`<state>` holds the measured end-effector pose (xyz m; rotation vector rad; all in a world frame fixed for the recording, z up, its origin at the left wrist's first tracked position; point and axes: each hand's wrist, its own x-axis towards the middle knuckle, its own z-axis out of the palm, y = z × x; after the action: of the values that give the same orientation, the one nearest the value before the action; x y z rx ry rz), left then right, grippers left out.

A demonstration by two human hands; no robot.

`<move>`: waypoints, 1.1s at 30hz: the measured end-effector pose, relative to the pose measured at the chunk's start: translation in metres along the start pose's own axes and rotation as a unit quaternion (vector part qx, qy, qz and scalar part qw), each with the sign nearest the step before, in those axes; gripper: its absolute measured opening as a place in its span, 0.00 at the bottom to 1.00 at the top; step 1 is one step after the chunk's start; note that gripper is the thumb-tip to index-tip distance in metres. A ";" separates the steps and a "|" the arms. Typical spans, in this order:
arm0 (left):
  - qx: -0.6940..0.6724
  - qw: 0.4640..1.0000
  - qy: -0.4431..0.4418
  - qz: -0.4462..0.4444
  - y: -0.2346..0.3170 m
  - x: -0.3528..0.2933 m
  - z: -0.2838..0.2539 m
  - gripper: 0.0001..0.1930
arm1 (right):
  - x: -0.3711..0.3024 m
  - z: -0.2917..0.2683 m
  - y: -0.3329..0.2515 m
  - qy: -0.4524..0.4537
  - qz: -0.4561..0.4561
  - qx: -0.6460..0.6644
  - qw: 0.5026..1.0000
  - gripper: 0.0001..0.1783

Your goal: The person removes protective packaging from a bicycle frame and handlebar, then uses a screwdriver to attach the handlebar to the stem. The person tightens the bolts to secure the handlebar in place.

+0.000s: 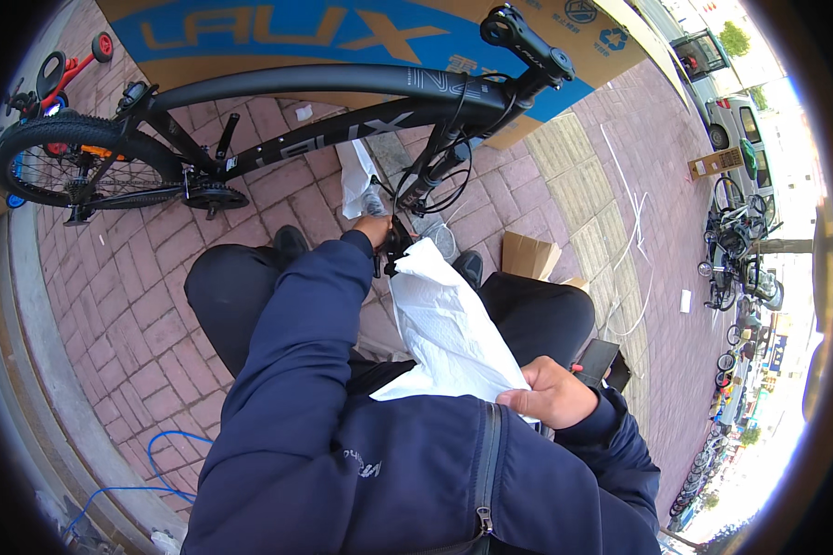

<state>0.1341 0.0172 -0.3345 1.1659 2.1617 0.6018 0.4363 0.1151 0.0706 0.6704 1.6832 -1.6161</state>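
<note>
My right hand (555,396) pinches the lower edge of a white foam wrapping sheet (449,324), with the thumb on top. The sheet stretches over my lap, and its upper end lies against a black handlebar part (398,244) with levers and cables. My left hand (375,229) is closed at that handlebar, though its fingers are partly hidden. Another white wrapping piece (354,176) hangs just beyond the left hand. Above both hands stands a black bicycle frame (324,139), with its fork (432,180) pointing down and no front wheel on it.
A large brown and blue carton (361,37) stands behind the bicycle. A small open cardboard box (529,256) sits right of my feet. Loose white straps (637,222) lie on the paving at right, a blue hose (153,453) at lower left. Parked bicycles (736,240) line the far right.
</note>
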 end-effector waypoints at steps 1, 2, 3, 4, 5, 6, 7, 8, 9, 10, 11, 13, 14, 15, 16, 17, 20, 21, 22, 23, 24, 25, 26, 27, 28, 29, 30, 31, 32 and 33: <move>0.011 1.000 0.011 -0.007 0.003 -0.004 0.000 0.12 | -0.001 0.001 0.001 -0.010 0.034 0.024 0.999 0.13; 0.027 0.999 0.032 0.004 0.007 -0.004 -0.004 0.12 | -0.001 0.002 0.002 0.004 0.095 0.028 0.995 0.13; 0.036 0.998 0.049 0.002 0.010 -0.006 -0.006 0.13 | 0.000 0.008 0.005 -0.012 0.062 0.042 0.997 0.14; 0.025 0.999 0.012 -0.029 0.013 -0.006 -0.010 0.13 | -0.003 0.010 0.008 -0.015 0.026 0.060 0.998 0.14; 0.034 0.999 -0.001 -0.021 0.016 -0.007 -0.013 0.13 | -0.007 0.013 0.012 -0.017 0.022 0.059 0.998 0.15; 0.041 0.999 0.001 -0.022 0.019 -0.010 -0.015 0.13 | -0.010 0.014 0.015 -0.017 0.006 0.034 0.999 0.15; 0.044 0.999 -0.004 -0.019 0.021 -0.012 -0.017 0.13 | -0.015 0.013 0.018 -0.024 -0.009 0.007 1.000 0.15; 0.031 0.999 -0.007 -0.024 0.023 -0.013 -0.020 0.14 | -0.019 0.011 0.021 -0.025 -0.025 -0.022 0.999 0.15; 0.014 0.999 -0.002 -0.038 0.025 -0.015 -0.022 0.14 | -0.023 0.008 0.023 -0.050 -0.028 -0.030 0.998 0.15; -0.009 0.999 -0.011 -0.047 0.027 -0.015 -0.025 0.14 | -0.027 0.004 0.024 -0.068 -0.033 -0.040 0.996 0.15; -0.027 0.998 -0.009 -0.059 0.030 -0.016 -0.026 0.14 | -0.030 0.001 0.024 -0.087 -0.037 -0.049 0.994 0.15; -0.147 0.983 -0.019 -0.107 0.037 -0.017 -0.029 0.14 | -0.036 -0.004 0.020 -0.098 -0.004 -0.095 0.991 0.15; -0.194 0.971 -0.023 -0.139 0.041 -0.018 -0.030 0.14 | -0.039 -0.006 0.017 -0.099 0.049 -0.143 0.984 0.15; -0.240 0.955 -0.024 -0.172 0.045 -0.019 -0.030 0.14 | -0.043 -0.006 0.014 -0.104 -0.003 -0.117 0.988 0.15; -0.275 0.937 -0.032 -0.211 0.048 -0.019 -0.031 0.15 | -0.048 -0.006 0.010 -0.103 -0.020 -0.114 0.988 0.15; -0.316 0.917 -0.039 -0.238 0.051 -0.020 -0.031 0.15 | -0.053 -0.007 0.006 -0.103 -0.036 -0.111 0.988 0.16; -0.175 0.975 -0.038 -0.129 0.053 -0.019 -0.031 0.15 | -0.069 -0.013 0.004 -0.126 -0.087 -0.138 0.979 0.16; -0.175 0.977 -0.026 -0.121 0.051 -0.018 -0.029 0.14 | -0.073 -0.015 0.005 -0.132 -0.073 -0.135 0.979 0.16; -0.170 0.976 -0.034 -0.129 0.049 -0.015 -0.027 0.14 | -0.077 -0.018 0.007 -0.132 -0.018 -0.174 0.976 0.15; -0.161 0.978 -0.036 -0.127 0.045 -0.013 -0.023 0.13 | -0.080 -0.020 0.008 -0.141 -0.015 -0.189 0.972 0.15; -0.152 0.980 -0.038 -0.126 0.040 -0.010 -0.018 0.13 | -0.085 -0.023 0.006 -0.145 -0.007 -0.206 0.968 0.15; -0.138 0.983 -0.034 -0.115 0.034 -0.007 -0.012 0.13 | -0.091 -0.024 0.002 -0.151 0.002 -0.220 0.964 0.15; -0.142 0.987 -0.025 -0.074 0.026 -0.005 -0.006 0.14 | -0.095 -0.029 -0.004 -0.185 -0.032 -0.296 0.937 0.15; -0.068 0.995 -0.009 -0.069 0.017 -0.003 0.000 0.14 | -0.104 -0.030 -0.013 -0.206 -0.097 -0.246 0.942 0.16; -0.011 0.999 0.012 -0.031 0.004 -0.003 0.004 0.14 | -0.115 -0.035 -0.026 -0.274 -0.139 -0.272 0.912 0.14; 0.047 0.999 0.018 -0.010 -0.006 0.000 0.007 0.14 | -0.132 -0.044 -0.043 -0.292 -0.162 -0.303 0.892 0.15; 0.004 0.999 0.034 -0.017 -0.013 0.001 0.011 0.14 | -0.148 -0.053 -0.060 -0.270 -0.118 -0.312 0.903 0.16; -0.038 0.998 0.038 -0.043 -0.019 0.003 0.013 0.14 | -0.167 -0.062 -0.078 -0.226 -0.054 -0.327 0.916 0.20; -0.043 0.998 0.033 -0.021 -0.023 0.003 0.014 0.14 | -0.180 -0.071 -0.089 -0.162 -0.026 -0.325 0.931 0.12; -0.110 0.992 0.014 -0.057 -0.024 0.003 0.015 0.15 | -0.189 -0.081 -0.097 -0.110 -0.042 -0.310 0.943 0.14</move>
<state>0.1295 0.0092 -0.3615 0.9169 2.1067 0.7874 0.4686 0.2060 0.2769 0.0982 1.9205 -1.0620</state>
